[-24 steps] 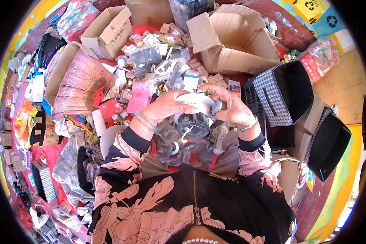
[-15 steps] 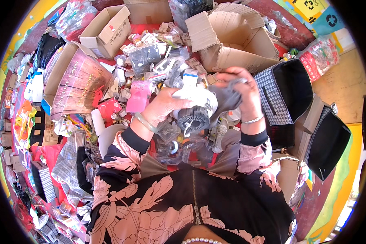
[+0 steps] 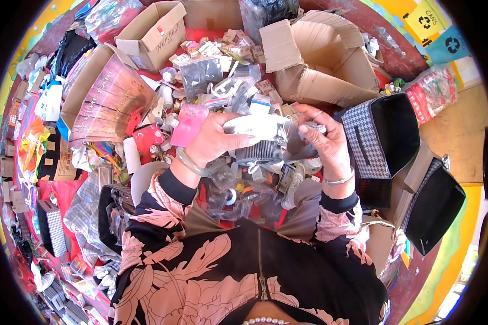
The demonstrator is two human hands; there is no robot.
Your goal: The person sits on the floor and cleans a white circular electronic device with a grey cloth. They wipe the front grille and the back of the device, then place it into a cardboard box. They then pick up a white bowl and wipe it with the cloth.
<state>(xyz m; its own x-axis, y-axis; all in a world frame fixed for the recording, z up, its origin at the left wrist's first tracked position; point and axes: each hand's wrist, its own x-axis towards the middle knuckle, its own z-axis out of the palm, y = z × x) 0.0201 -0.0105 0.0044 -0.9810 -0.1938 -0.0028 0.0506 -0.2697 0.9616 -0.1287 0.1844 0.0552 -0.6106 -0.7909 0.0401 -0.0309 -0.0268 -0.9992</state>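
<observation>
My left hand (image 3: 211,140) grips a white rounded part (image 3: 257,127), its thumb across the front. Below the white part, and apparently joined to it, is a dark grey ribbed cylinder (image 3: 259,153); I cannot tell what kind of item it is. On the other side, my right hand (image 3: 333,145) pinches a bunched piece of thin grey material (image 3: 297,146) between thumb and fingers, right beside the white part. A pink packet (image 3: 187,125) lies next to my left hand. Clear plastic pieces (image 3: 222,174) lie beneath both hands, between my legs.
A large open cardboard box (image 3: 322,59) stands at the far right, another cardboard box (image 3: 152,38) at the far left. Houndstooth-patterned black bins (image 3: 366,138) flank my right arm. Mixed small boxes and plastic waste (image 3: 200,76) are heaped ahead. A fanned pink-printed carton (image 3: 111,97) stands left.
The ribbed cylinder has tipped so its end no longer faces me. My right hand has drawn in, gathering the grey material into a tighter bunch. The view has shifted slightly.
</observation>
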